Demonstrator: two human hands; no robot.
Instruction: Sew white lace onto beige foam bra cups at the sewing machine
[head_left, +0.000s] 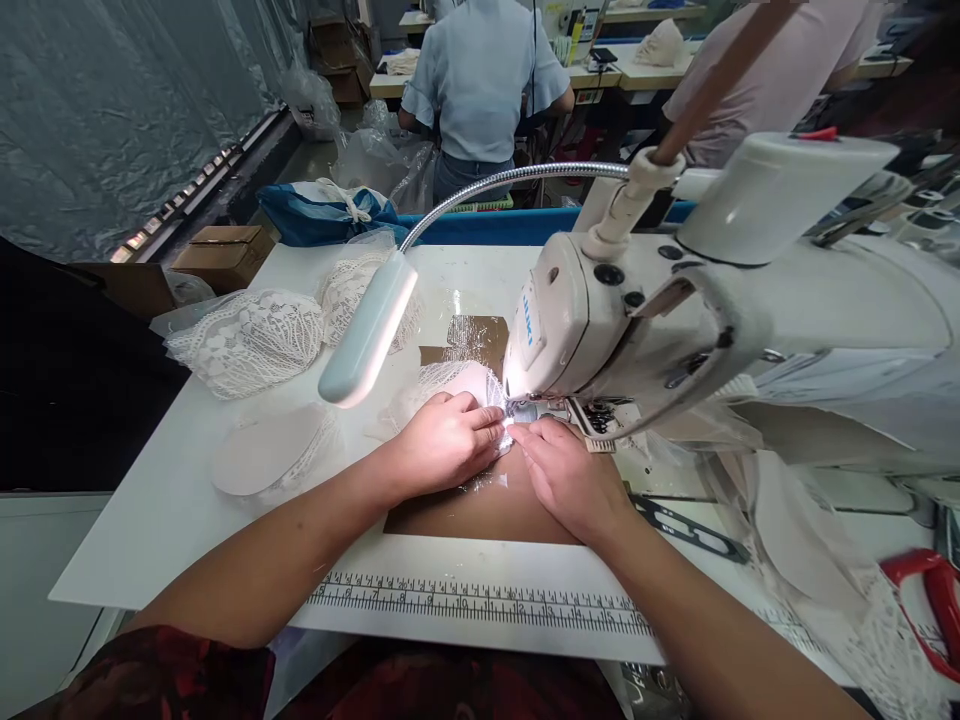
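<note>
Under the needle of the white sewing machine (555, 310) is a pale bra cup (469, 377) with lace over it. My left hand (450, 440) rests on its near side, fingers closed and pressed onto the lace edge beside the needle. From the right, my right hand (566, 475) meets it, thumb and fingertips pinched at the same edge. The fingertips of both hands almost touch under the lit needle area. My hands cover much of the cup's near side. Beneath them a brown board (480, 515) lies taped to the table.
A lamp (369, 330) on a bendy metal neck hangs left of the machine head. Lace cups (247, 340) and a flat cup piece (266, 450) lie at left. Red-handled scissors (930, 600) and more lace pieces (810, 540) are at right. People sit beyond the table.
</note>
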